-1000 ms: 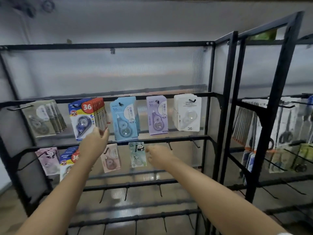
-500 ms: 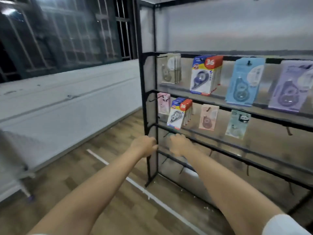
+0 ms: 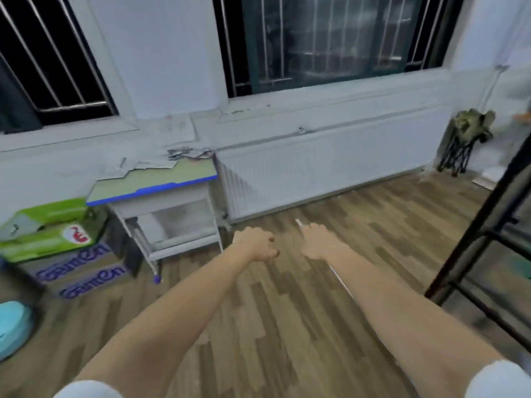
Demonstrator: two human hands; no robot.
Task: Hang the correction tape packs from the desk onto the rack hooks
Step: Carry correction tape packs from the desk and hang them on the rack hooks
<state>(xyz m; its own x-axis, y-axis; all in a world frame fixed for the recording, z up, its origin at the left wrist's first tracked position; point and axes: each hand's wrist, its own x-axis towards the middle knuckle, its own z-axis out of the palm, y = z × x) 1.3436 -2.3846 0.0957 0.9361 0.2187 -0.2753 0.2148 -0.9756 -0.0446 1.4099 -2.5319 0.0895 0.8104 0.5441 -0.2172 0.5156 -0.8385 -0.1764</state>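
Note:
A small desk (image 3: 161,179) with a green top and blue edge stands against the wall at left. Flat pale packs (image 3: 140,168), blurred, lie along its back edge; small items (image 3: 186,153) sit at its far right corner. My left hand (image 3: 255,245) and my right hand (image 3: 320,241) hang out in front of me over the wooden floor, fingers loosely curled, holding nothing. Only a black corner of the rack (image 3: 485,239) shows at the right edge.
A white radiator (image 3: 330,173) runs along the wall under barred windows. Green and brown cartons (image 3: 54,242) are stacked left of the desk, with a blue object (image 3: 11,326) below them. A folded dark item (image 3: 465,139) leans in the far right corner.
The view has swung left, away from the rack and toward the desk and window wall. Both hands came off the rack and dropped in front of me, empty.

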